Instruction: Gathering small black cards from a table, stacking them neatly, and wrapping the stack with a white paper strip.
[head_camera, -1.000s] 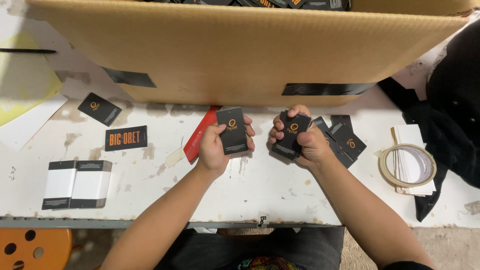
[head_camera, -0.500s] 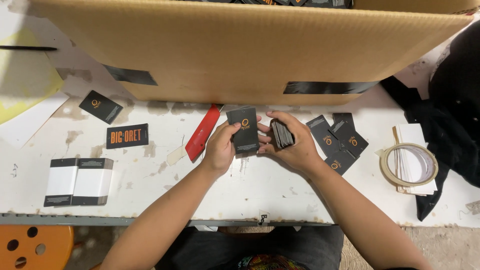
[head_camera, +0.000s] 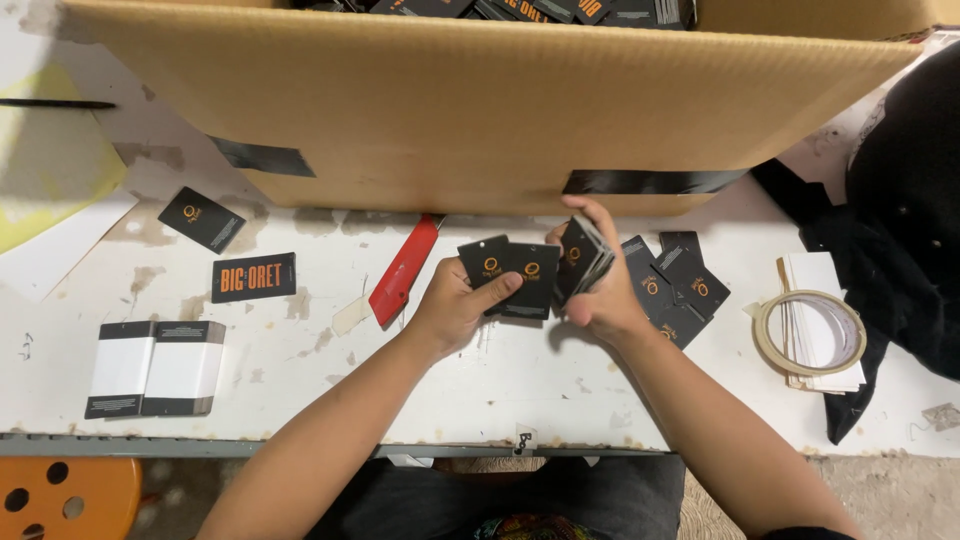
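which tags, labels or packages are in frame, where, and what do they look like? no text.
Black tags with an orange emblem: fanned in the left hand.
Black tag stack: in the right hand.
Loose black tags: table, right of the hands.
Single black tag: table, left.
Black label, orange lettering: beside it.
White, black-edged cards: near left edge.
Cardboard box: behind.

The left hand (head_camera: 450, 305) is holding two black cards (head_camera: 510, 275) fanned, while the right hand (head_camera: 600, 295) is gripping a black card stack (head_camera: 582, 258) above the white table (head_camera: 300, 370).

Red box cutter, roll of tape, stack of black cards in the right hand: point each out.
Red box cutter (head_camera: 403, 272): head view, middle of its handle.
Roll of tape (head_camera: 808, 333): head view, its lower rim.
Stack of black cards (head_camera: 580, 260): head view, top card's face.
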